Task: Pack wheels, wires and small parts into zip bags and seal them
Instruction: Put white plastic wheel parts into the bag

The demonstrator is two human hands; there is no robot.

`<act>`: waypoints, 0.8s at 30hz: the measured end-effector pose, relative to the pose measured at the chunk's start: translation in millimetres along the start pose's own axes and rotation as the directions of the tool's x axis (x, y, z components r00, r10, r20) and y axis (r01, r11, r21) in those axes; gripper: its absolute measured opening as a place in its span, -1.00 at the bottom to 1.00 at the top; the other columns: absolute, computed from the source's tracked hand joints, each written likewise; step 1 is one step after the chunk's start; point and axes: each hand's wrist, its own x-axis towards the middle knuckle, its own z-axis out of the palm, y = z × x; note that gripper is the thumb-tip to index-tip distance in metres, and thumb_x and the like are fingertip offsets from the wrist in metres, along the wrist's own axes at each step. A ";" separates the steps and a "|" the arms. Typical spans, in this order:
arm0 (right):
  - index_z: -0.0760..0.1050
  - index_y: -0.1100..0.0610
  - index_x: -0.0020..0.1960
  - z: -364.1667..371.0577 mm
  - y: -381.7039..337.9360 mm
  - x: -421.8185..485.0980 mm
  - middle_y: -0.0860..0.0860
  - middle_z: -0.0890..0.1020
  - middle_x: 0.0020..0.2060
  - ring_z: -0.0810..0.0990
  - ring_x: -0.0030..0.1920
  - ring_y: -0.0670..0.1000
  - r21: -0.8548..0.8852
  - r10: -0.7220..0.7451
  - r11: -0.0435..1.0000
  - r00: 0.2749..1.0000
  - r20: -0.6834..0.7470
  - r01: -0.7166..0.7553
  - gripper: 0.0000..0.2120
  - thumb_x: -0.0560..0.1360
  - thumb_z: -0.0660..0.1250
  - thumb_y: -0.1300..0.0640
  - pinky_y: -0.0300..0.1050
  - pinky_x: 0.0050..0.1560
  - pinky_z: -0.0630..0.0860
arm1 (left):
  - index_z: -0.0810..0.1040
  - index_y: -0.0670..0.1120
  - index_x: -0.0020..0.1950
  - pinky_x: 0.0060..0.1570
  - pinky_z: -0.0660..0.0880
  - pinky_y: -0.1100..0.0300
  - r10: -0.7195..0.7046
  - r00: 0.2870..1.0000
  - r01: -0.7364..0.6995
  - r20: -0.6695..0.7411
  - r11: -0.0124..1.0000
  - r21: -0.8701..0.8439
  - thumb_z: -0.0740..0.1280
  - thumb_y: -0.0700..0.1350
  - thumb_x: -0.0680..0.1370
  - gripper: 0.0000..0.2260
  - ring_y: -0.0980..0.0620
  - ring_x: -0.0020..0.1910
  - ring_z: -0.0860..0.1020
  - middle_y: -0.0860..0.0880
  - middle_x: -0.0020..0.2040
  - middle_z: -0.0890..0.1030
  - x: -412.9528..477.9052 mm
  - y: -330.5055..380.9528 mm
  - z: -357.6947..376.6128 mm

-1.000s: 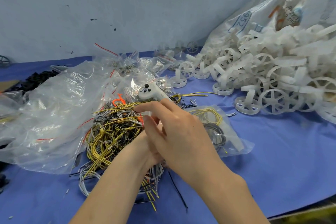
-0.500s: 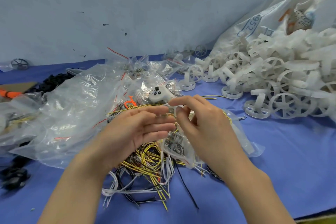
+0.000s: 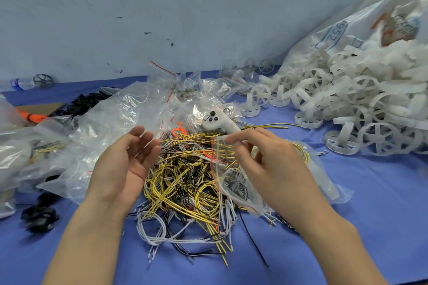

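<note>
A small clear zip bag [image 3: 229, 173] with a red seal strip hangs from the right hand [image 3: 268, 169], just above a tangled heap of wires [image 3: 185, 183] on the blue worktop [image 3: 370, 215]. A few coiled wires and what looks like a small ring-shaped part sit in its lower half. The bag is thin, limp film, likely very light and slippery. It will sag and fold wherever it is not held, so the best hold is probably along the stiffer seal strip at the top, pinched from both sides.

The right hand pinches the bag's upper corner between thumb and fingertips, wrist raised, back of the hand toward the camera. The left hand [image 3: 125, 164] is beside it, palm turned inward and up, fingers straight and spread, holding nothing and apart from the bag.

Behind the wires lie a white controller [image 3: 217, 121], a mass of crumpled clear bags [image 3: 111, 127], and to the right a large pile of white wheels [image 3: 361, 109] spilling from a sack [image 3: 342, 30].
</note>
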 end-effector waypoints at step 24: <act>0.48 0.11 -0.26 -5.1 -0.5 0.6 -0.01 0.56 -0.33 0.50 -0.30 -0.01 -0.056 -0.012 0.998 0.999 -0.050 0.009 -0.54 0.60 0.11 -0.21 0.04 -0.21 0.45 | 0.54 -0.09 -0.07 -0.35 0.58 0.28 -0.040 0.999 0.041 -0.025 0.998 0.038 0.14 -0.28 0.61 -0.79 0.08 -0.38 0.60 -0.01 -0.31 0.62 0.5 -5.9 2.9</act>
